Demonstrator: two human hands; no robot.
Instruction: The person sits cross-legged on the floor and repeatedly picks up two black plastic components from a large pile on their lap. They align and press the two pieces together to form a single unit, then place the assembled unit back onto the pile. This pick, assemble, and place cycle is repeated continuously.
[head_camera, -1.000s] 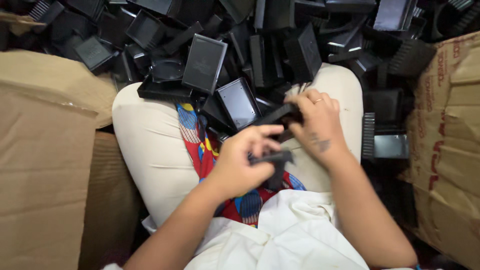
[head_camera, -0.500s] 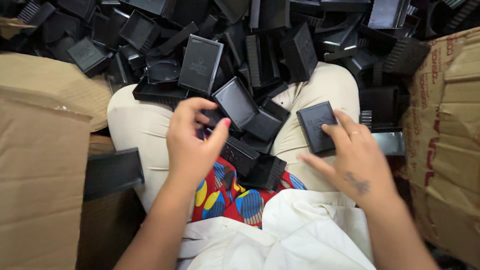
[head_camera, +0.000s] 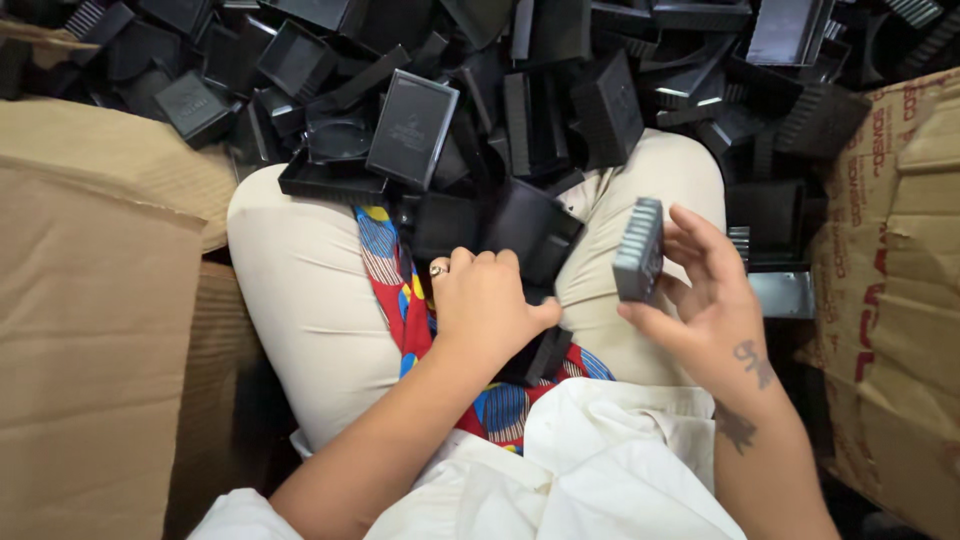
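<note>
Fig.: My left hand (head_camera: 487, 305) rests curled on a black tray piece (head_camera: 520, 235) in my lap, fingers closed over its edge. My right hand (head_camera: 705, 290) holds a small ribbed grey-black block (head_camera: 638, 248) upright betw. thumb and fingertips, just right of my left hand. Best handled w/ grip kept on the block's flat sides, ribs visible for checking. Beyond: heap of black trays (head_camera: 560, 110); cardboard boxes (head_camera: 90, 300) at both sides.

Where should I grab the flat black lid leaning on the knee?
Pinch the flat black lid by its two long side edges, coming from above. It leans tilted on the pile with those edges bare; its lower end rests on a black tray.
</note>
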